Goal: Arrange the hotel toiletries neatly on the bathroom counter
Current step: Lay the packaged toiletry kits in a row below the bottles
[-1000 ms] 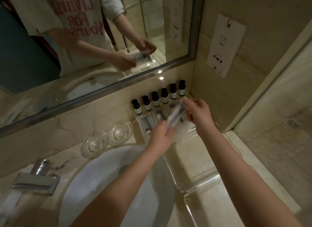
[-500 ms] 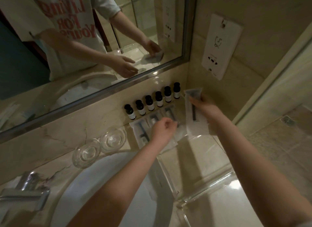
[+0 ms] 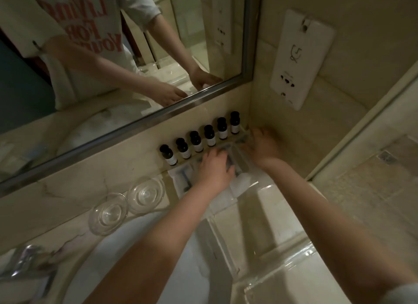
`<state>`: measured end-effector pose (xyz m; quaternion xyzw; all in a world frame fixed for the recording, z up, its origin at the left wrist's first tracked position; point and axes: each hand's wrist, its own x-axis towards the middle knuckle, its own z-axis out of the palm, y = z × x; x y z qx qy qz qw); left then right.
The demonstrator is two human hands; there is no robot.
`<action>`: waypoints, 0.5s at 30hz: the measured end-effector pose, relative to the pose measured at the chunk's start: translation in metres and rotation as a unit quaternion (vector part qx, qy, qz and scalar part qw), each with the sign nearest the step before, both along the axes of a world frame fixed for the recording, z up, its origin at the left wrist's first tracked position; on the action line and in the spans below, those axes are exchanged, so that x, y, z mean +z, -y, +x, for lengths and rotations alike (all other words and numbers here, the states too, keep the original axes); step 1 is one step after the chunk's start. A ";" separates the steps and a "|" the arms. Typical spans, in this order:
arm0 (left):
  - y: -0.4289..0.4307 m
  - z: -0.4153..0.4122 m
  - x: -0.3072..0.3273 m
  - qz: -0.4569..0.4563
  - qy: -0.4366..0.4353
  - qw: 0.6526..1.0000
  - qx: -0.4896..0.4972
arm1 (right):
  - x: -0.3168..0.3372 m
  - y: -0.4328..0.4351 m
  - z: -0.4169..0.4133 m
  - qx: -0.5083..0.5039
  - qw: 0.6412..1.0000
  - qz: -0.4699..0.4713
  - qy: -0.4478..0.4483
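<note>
Several small dark bottles with white labels [image 3: 198, 141] stand in a row against the wall under the mirror. In front of them lie clear toiletry packets [image 3: 183, 179] side by side on a clear acrylic tray [image 3: 282, 242]. My left hand [image 3: 214, 168] lies flat on the middle packets, fingers spread. My right hand [image 3: 262, 148] presses down on the rightmost packet in the corner by the wall. Both hands cover most of the packets; the frame is blurred there.
Two upturned clear glasses [image 3: 126, 204] sit left of the packets. The white sink basin [image 3: 140, 269] lies below my arms, with a chrome tap [image 3: 27, 263] at far left. A wall socket panel [image 3: 300, 59] hangs on the right wall. The mirror [image 3: 113, 66] reflects me.
My right hand has lowered the packet it was holding up and laid it flat at the right end of the row. My left hand has spread flat on the middle packets.
</note>
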<state>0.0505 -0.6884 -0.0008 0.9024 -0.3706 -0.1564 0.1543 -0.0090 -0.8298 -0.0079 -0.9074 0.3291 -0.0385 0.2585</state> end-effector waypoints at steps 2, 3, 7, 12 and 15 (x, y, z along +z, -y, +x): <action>0.001 0.010 0.001 -0.007 0.018 0.999 -0.026 | -0.001 -0.010 -0.015 0.004 0.995 -0.064 0.078; 0.002 0.015 0.000 0.001 0.022 0.998 -0.053 | -0.004 -0.017 -0.025 -0.001 0.992 -0.075 0.103; 0.005 0.028 -0.007 0.080 0.032 0.985 -0.149 | -0.013 -0.038 -0.055 0.033 0.997 -0.067 0.002; 0.002 0.024 -0.014 0.134 0.043 0.974 -0.179 | -0.015 -0.048 -0.058 0.038 0.995 -0.073 -0.058; 0.000 0.020 -0.015 0.156 0.041 0.971 -0.176 | -0.018 -0.049 -0.057 0.001 0.997 -0.042 -0.061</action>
